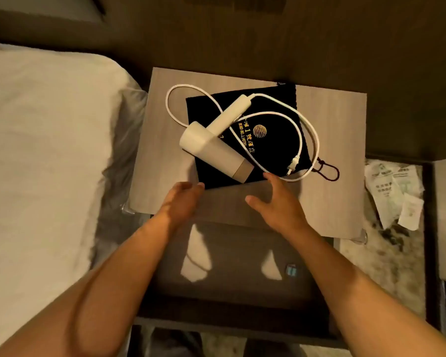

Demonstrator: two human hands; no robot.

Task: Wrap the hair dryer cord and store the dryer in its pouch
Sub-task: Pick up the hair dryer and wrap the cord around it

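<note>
I see the white plastic hair dryer [211, 148] lying on the flat black fabric pouch [245, 140] with gold print, on the light wood bedside table [330, 119]. White cord [317, 143] unwrapped, looping loose over the pouch, plug near the right edge. My left hand [180, 199] and right hand [276, 199] both spread, empty, hovering at the pouch's near edge. White bed [44, 140] left.

hair dryer [211, 148]: white, tan band at nozzle | cord [304, 119]: white | pouch [268, 140]: black, gold print, dark red drawstring at 4 o'clock | table [332, 112]: pale wood grain
</note>
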